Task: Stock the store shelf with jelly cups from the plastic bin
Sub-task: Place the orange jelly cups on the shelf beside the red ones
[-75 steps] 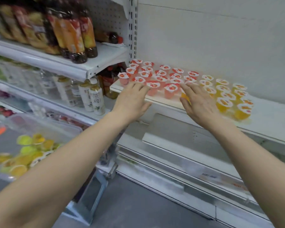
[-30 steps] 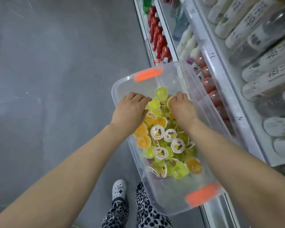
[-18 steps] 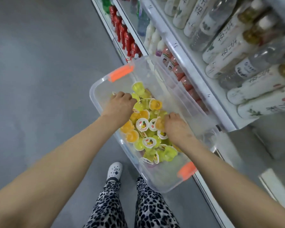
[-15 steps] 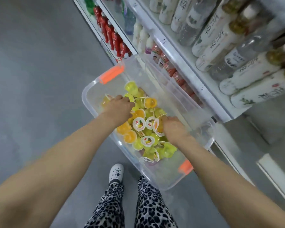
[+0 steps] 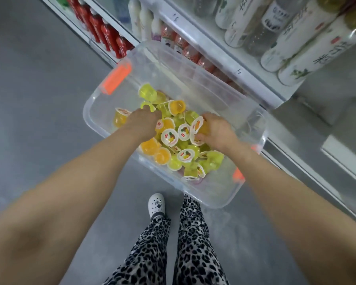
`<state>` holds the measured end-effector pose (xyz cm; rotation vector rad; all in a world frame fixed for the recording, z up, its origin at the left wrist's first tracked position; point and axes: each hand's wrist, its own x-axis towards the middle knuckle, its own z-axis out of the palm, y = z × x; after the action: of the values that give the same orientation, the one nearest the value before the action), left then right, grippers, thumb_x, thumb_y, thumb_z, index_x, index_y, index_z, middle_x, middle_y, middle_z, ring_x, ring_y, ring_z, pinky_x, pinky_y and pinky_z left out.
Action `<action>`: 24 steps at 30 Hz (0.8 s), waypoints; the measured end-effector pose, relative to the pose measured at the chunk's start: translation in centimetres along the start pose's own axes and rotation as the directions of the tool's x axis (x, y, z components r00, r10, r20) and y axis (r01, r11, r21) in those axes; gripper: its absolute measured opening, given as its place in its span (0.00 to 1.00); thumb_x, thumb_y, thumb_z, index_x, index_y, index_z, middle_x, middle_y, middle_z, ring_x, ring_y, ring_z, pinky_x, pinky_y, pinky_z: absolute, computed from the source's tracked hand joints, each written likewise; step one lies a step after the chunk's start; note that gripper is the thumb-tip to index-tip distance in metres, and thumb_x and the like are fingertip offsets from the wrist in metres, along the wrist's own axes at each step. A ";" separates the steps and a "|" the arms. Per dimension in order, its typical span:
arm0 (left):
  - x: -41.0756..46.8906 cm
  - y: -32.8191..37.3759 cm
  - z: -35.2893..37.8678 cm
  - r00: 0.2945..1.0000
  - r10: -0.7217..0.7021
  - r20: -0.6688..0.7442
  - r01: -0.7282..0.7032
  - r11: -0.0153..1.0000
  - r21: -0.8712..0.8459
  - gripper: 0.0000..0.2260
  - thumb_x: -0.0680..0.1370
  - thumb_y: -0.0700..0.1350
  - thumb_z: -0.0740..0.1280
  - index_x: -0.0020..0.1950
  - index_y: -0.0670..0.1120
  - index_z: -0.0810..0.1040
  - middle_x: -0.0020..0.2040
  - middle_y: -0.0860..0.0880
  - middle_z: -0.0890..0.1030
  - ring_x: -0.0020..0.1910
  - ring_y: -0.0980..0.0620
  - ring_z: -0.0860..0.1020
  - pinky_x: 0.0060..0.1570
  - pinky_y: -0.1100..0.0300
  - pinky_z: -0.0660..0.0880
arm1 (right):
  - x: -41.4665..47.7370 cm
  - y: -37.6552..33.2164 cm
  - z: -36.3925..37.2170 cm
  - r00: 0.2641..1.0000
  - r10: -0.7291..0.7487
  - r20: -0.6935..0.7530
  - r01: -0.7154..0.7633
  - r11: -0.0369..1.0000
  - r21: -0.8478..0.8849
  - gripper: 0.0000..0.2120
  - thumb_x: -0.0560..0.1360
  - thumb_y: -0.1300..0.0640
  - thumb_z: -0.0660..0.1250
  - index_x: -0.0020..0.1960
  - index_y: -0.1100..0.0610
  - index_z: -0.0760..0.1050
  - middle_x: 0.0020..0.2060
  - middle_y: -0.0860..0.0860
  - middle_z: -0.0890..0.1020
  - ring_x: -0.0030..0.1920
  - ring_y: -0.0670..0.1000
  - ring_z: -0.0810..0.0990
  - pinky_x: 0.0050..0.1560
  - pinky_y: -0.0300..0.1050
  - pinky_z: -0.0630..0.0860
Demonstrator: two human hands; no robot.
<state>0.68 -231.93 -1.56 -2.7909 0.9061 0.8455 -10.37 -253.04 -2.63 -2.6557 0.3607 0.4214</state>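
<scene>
Both our hands are down inside the clear plastic bin with orange latches [image 5: 214, 93], which stands just in front of the bottle shelving [image 5: 255, 64]. The heap of small yellow, orange and green jelly cups with white foil lids [image 5: 169, 138] lies directly beneath and between them. Our right hand [image 5: 219, 131] has its fingers [image 5: 209, 119] curled round an orange jelly cup [image 5: 197, 125]. That cup is tipped on its side, its lid facing left toward the middle of the heap. Our left hand [image 5: 144, 123] sits knuckles-up on the heap's left side, bent down among the cups; we cannot tell whether it has closed on one. The lid-up cups lie between the two hands, touching the right one. We judge the lift should rise straight up to clear the bin's wall.
</scene>
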 end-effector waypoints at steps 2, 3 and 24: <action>-0.7 0.3 -0.7 0.999 -0.026 -0.029 0.019 0.976 -0.216 0.26 0.75 0.43 0.70 0.72 0.48 0.66 0.63 0.40 0.66 0.55 0.37 0.76 0.54 0.49 0.73 | -1.4 -0.3 -1.7 0.998 0.025 -0.063 -0.017 0.991 0.136 0.27 0.70 0.51 0.75 0.65 0.57 0.70 0.57 0.56 0.79 0.57 0.59 0.78 0.55 0.51 0.74; -1.1 0.5 -1.2 0.998 -0.041 -0.051 0.022 0.946 -0.324 0.27 0.75 0.44 0.71 0.72 0.47 0.66 0.65 0.40 0.65 0.56 0.37 0.76 0.56 0.49 0.72 | -2.2 -0.4 -2.5 0.995 0.033 -0.097 -0.014 0.982 0.190 0.28 0.70 0.51 0.75 0.66 0.56 0.69 0.57 0.55 0.80 0.57 0.58 0.78 0.55 0.49 0.74; -12.7 25.2 -9.2 0.788 0.382 -0.483 -0.614 0.556 -0.561 0.26 0.67 0.49 0.78 0.63 0.50 0.76 0.53 0.52 0.81 0.51 0.52 0.80 0.56 0.55 0.76 | -31.0 8.9 -13.1 0.556 0.565 -0.610 -0.082 0.767 0.636 0.15 0.73 0.49 0.72 0.56 0.49 0.71 0.44 0.42 0.80 0.42 0.49 0.81 0.48 0.49 0.77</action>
<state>-17.73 -248.31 15.01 -3.4193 1.8832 0.9905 -38.60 -260.97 16.10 -2.0095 1.1018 -0.7203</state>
